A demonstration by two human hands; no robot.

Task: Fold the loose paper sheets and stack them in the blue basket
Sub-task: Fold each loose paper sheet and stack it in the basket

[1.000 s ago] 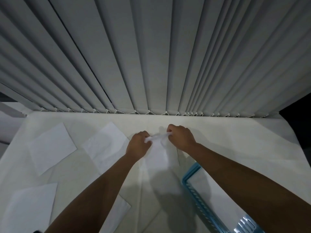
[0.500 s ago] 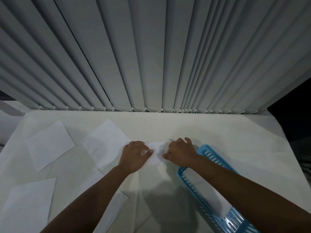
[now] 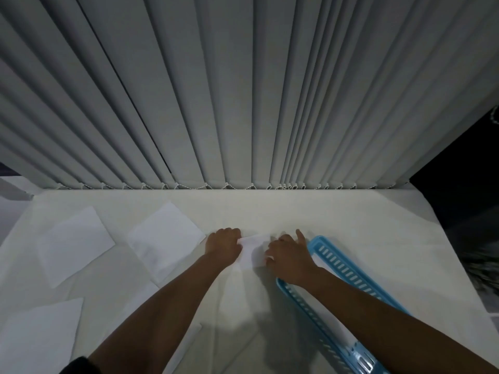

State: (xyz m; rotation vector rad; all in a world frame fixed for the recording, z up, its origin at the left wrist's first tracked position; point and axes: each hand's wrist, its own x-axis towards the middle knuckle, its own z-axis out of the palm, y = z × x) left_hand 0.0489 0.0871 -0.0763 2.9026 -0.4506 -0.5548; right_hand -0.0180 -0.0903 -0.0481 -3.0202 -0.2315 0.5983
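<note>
A small folded white paper (image 3: 253, 249) lies flat on the table between my hands. My left hand (image 3: 222, 245) presses on its left edge with curled fingers. My right hand (image 3: 289, 256) rests on its right side, index finger stretched forward. The blue basket (image 3: 340, 268) stands just right of the paper, running toward the bottom right; my right forearm crosses over it and hides much of its inside. Loose white sheets lie to the left: one (image 3: 166, 240) beside my left hand, another (image 3: 74, 244) further left, a third (image 3: 40, 336) at the bottom left.
The cream-covered table (image 3: 351, 220) ends at grey vertical blinds (image 3: 243, 90) along the far edge. Another sheet (image 3: 183, 344) lies partly under my left forearm. A dark area lies beyond the table's right edge.
My hands came down from holding the paper up near the blinds and laid it on the table. They now press it flat, and the view has shifted so more of the basket shows.
</note>
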